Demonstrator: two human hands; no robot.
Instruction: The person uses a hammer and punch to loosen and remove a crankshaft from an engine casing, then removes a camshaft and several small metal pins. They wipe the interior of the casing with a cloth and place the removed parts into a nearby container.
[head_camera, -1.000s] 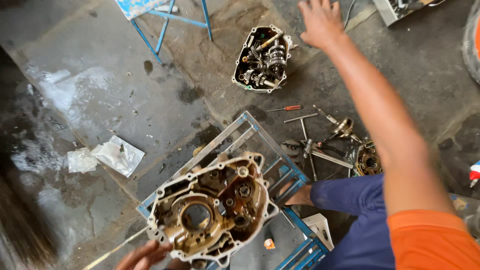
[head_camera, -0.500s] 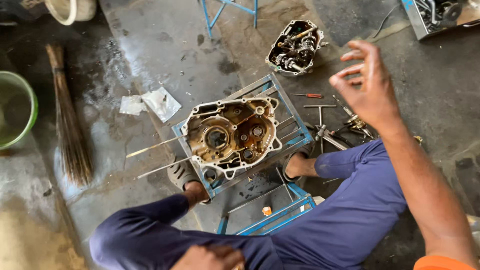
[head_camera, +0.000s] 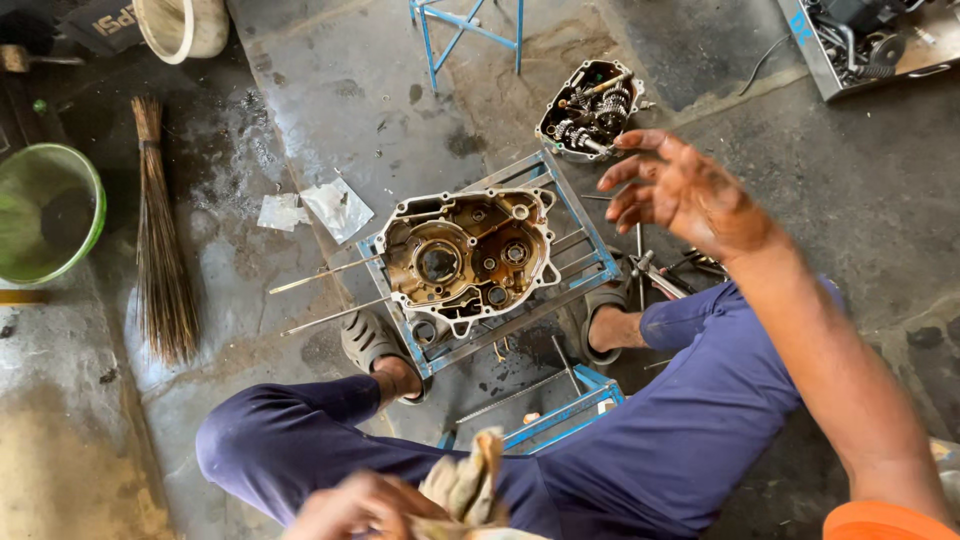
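Nearest, the left hand (head_camera: 355, 508) clutches a crumpled dirty beige rag (head_camera: 468, 488). Farther off, an oily grey metal engine casing (head_camera: 468, 258) rests on a blue metal frame stand (head_camera: 592, 262). The grease-stained right hand (head_camera: 680, 192) hovers right of it, fingers spread wide, empty.

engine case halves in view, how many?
2. One engine case half lies on the blue metal stand between the feet; the other, with gears, sits on the floor beyond it. The tray top right may hide more.
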